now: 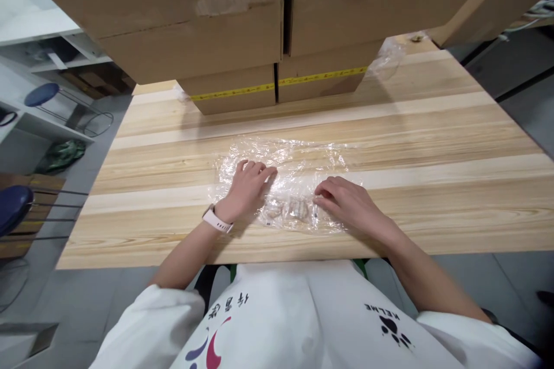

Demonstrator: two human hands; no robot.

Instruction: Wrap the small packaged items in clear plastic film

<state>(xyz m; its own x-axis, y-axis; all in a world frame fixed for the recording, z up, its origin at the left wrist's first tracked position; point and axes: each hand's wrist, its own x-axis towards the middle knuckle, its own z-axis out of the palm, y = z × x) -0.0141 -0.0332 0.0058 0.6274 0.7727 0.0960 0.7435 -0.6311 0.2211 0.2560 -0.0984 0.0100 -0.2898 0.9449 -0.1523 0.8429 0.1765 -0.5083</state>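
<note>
A crinkled sheet of clear plastic film (298, 170) lies spread on the wooden table in front of me. My left hand (247, 189) rests on its left part, open, with the fingers stretched out; a pale pink watch band is round that wrist. At the right part of the film is my right hand (348, 200), its fingers bent and the thumb near the index finger, closed on the film. Between the hands, close to the near edge, a small bunched clear bundle (298, 209) shows; its contents are too blurred to make out.
Large cardboard boxes (194, 17) stand across the back of the wooden table (433, 150), with a yellow measuring tape (320, 76) along their lower part. More crumpled plastic (387, 57) lies at the back right. Blue stools (41, 94) and shelves are on the left.
</note>
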